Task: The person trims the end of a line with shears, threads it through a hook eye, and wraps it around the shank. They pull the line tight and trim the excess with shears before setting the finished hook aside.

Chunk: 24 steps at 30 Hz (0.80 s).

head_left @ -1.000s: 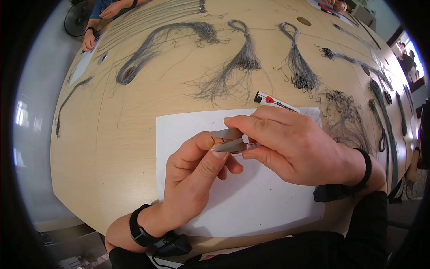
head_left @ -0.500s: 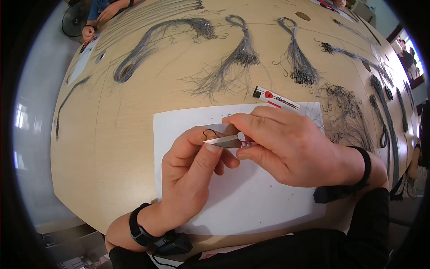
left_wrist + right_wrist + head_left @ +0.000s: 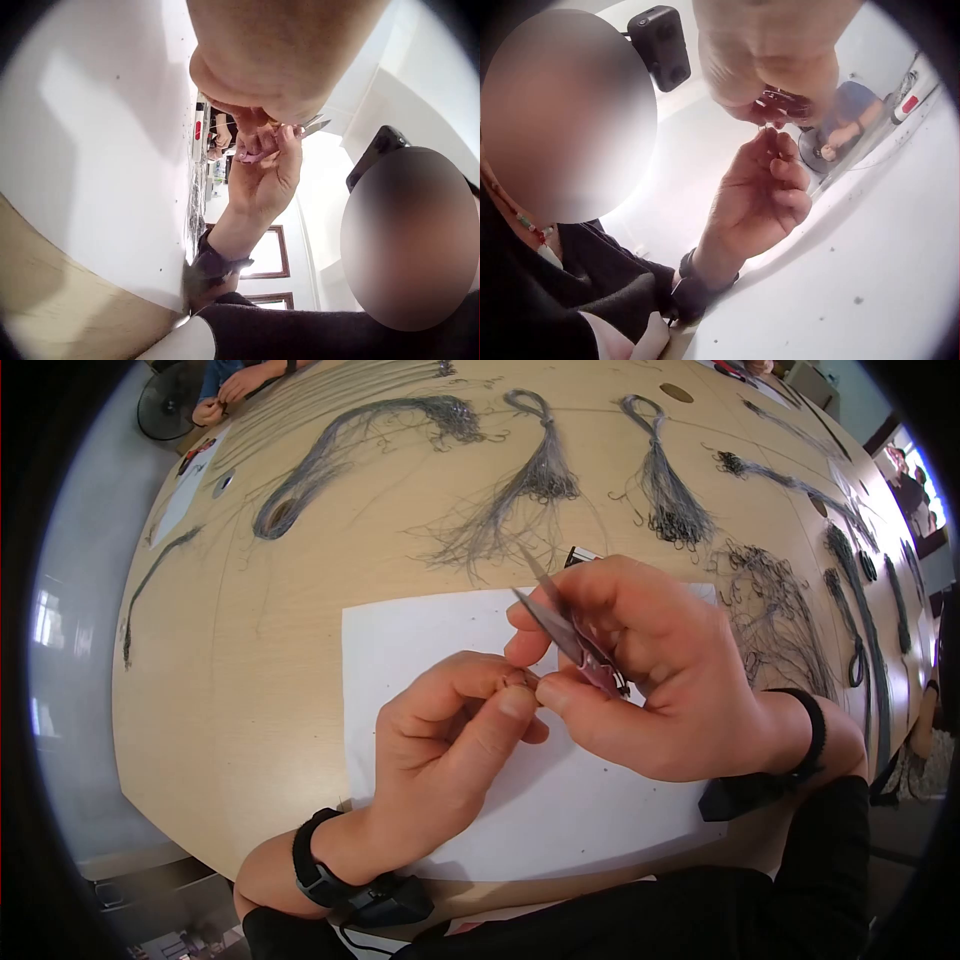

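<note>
Scissors are up in the air over the white paper, in the right hand, with their thin blades pointing far and left. At the left of the table lies a thin dark bundle, then a long gray bundle that bends at its near end. Next comes the left hand. Its thumb and finger pinch a tiny thing, maybe a hook, but too small to tell. It is likely very light and easy to drop. On the far side lies a loopy bundle. Then comes the right hand, with its fingers curled round the pink handles and its thumb tip right by the left fingertips. The scissors look light, hard and sharp, so the handles seem the safe place to hold. Farther right are another loopy bundle and a tangle of hooks. All these bundles lie right on the table, in no box or cup I can see.
</note>
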Each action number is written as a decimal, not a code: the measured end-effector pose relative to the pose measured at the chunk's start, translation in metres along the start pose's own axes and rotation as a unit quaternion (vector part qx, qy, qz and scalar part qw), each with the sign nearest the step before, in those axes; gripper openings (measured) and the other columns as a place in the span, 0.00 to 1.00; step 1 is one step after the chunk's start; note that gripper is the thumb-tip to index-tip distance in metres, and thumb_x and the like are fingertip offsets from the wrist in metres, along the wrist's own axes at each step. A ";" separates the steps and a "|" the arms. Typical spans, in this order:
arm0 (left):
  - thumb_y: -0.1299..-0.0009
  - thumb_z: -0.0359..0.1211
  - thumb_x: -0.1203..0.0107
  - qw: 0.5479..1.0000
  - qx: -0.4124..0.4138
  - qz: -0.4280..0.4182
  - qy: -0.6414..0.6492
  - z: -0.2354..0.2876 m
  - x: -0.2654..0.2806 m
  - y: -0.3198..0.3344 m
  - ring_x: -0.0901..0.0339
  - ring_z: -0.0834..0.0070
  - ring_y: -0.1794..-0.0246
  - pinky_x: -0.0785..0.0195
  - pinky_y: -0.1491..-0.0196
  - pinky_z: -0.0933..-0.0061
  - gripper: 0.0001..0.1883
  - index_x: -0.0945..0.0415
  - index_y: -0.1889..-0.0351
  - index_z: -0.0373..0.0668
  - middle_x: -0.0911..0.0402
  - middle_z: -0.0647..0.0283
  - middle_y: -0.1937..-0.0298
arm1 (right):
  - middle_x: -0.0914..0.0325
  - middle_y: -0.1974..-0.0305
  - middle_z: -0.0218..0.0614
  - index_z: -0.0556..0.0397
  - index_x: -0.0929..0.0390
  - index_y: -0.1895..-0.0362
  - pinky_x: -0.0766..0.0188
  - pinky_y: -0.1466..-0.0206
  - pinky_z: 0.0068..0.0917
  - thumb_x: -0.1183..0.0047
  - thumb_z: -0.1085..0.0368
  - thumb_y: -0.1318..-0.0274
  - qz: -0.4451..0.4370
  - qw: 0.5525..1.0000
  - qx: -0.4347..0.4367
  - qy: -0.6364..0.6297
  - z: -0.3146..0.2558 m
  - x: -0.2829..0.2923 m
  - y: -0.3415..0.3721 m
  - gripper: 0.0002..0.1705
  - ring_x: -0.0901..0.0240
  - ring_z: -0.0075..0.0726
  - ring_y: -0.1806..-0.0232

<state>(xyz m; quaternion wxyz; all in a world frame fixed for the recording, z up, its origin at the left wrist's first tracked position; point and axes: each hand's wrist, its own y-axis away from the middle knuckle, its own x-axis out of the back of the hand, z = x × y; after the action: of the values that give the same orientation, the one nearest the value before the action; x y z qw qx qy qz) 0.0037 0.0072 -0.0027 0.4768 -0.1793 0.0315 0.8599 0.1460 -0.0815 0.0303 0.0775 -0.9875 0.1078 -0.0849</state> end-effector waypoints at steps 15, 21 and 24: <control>0.35 0.29 0.56 0.997 0.077 -0.030 0.002 0.000 0.000 0.002 0.29 0.82 0.71 0.40 0.70 0.85 0.08 0.31 0.62 0.36 0.26 0.64 0.65 | 0.34 0.69 0.33 0.60 0.40 0.62 0.37 0.74 0.12 0.57 0.77 0.54 0.002 0.998 0.057 0.035 0.012 -0.003 -0.001 0.12 0.33 0.17 0.71; 0.34 0.32 0.58 0.990 0.139 -0.022 0.020 0.002 0.000 0.001 0.29 0.83 0.72 0.41 0.72 0.86 0.09 0.31 0.61 0.37 0.26 0.65 0.66 | 0.35 0.69 0.32 0.60 0.40 0.64 0.38 0.69 0.13 0.59 0.79 0.55 0.005 1.000 0.001 -0.017 0.010 -0.001 -0.002 0.11 0.36 0.16 0.70; 0.34 0.33 0.58 0.988 0.149 -0.017 0.027 0.001 0.000 0.001 0.29 0.82 0.72 0.41 0.72 0.85 0.10 0.31 0.61 0.37 0.26 0.65 0.65 | 0.34 0.70 0.32 0.59 0.40 0.64 0.38 0.69 0.13 0.59 0.79 0.55 0.012 0.998 -0.028 -0.048 0.008 -0.002 -0.003 0.11 0.36 0.16 0.71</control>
<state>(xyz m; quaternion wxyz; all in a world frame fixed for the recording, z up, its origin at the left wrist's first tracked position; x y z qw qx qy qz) 0.0026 0.0067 -0.0017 0.5116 -0.1303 0.1695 0.8322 0.1463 -0.0773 0.0223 0.0560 -0.9908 0.1184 -0.0339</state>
